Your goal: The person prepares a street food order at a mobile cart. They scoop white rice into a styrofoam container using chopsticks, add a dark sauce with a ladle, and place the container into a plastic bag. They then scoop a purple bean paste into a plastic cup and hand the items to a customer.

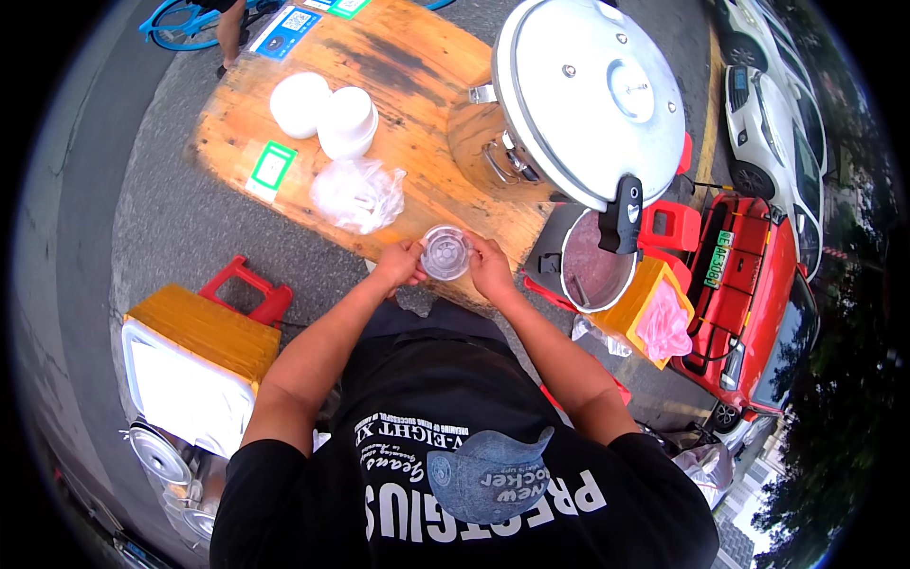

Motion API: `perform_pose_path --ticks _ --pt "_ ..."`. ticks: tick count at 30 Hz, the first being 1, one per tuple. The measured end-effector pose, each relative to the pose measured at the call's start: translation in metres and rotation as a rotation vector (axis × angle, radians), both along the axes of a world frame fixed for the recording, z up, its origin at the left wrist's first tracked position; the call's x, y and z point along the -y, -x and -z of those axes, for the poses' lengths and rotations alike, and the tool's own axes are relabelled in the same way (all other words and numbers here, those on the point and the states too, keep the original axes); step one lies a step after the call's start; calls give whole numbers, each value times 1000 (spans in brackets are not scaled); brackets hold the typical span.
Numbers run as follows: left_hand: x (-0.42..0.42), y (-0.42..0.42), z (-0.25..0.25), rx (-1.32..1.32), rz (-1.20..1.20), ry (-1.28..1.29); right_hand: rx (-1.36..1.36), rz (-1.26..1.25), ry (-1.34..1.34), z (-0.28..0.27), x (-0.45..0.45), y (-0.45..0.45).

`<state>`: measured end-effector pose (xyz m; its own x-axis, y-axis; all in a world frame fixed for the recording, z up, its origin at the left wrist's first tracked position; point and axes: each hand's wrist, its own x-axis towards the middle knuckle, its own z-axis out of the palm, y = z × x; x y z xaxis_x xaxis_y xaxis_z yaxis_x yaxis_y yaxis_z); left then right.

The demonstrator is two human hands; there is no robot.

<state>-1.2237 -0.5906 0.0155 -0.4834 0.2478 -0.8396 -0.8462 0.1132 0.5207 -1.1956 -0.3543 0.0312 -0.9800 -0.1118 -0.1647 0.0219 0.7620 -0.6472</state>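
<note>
Both hands hold a clear plastic cup or bowl (446, 252) by its rim at the near edge of a wooden table (426, 114). My left hand (400, 264) grips its left side, and my right hand (490, 263) its right side. Just beyond it lies a crumpled clear plastic bag (357, 194) with white items inside. Farther back stand white stacked containers (348, 121) and a white round container (300, 104). A large metal pot with a domed lid (590, 99) and black handle stands at the table's right; table and pot are seen from above.
An open pot of purplish-red contents (596, 263) stands right of the table, beside a yellow box (643, 313) with pink plastic bags (665, 323). At left are a red plastic stool (249, 288) and a yellow box (206, 331). A red vehicle (746, 299) stands farther right; a person's leg (229, 35) shows beyond the table.
</note>
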Motion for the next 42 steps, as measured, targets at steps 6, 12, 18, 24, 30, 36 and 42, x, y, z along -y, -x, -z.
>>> perform_pose_path --ticks 6,12,18,24,30,36,42 --pt "-5 -13 -7 99 -98 -74 652 584 439 26 8 -9" --pt "-13 -46 16 -48 -269 -80 998 650 682 0 14 -11" --pt "-38 -77 1 2 -520 -133 1002 550 817 8 3 -20" --pt "-77 -94 -8 -10 -698 -123 1015 449 929 26 -8 -20" --pt "-92 -99 0 -61 -829 -122 985 322 1029 32 -17 -24" --pt "-102 -120 3 -71 -884 -150 1057 183 983 38 -29 -19" --pt "-76 -205 14 -29 -966 -70 1129 -29 674 30 -72 -53"
